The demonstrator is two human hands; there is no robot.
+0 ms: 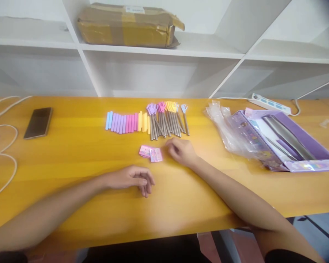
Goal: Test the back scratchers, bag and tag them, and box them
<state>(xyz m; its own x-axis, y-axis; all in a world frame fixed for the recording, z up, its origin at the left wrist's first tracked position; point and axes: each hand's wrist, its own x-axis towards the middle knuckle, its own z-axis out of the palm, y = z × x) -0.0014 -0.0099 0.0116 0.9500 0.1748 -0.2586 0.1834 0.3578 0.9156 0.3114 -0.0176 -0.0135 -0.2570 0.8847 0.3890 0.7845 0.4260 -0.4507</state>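
Observation:
My left hand (138, 180) hovers over or rests on the front of the table, its fingers loosely bent and apart, holding nothing. To its upper right, my right hand (181, 151) is curled in, with nothing visible in its fingers. Just left of the right hand lie small pink printed cards (156, 155), partly overlapping. Behind it is a row of back scratchers (168, 120) with metal rods and purple, pink, yellow and blue hand-shaped heads. A single blue-headed back scratcher (185, 119) lies at the row's right end. Blue, purple, pink and yellow tubes (126, 123) line up to the left.
An open purple box (312, 131) on the right holds a grey object; clear plastic bags (224, 128) lie against it. Behind are a power strip (271, 104) and white shelving with a cardboard box (126, 27). A phone (38, 123) and white cables (15, 164) are left.

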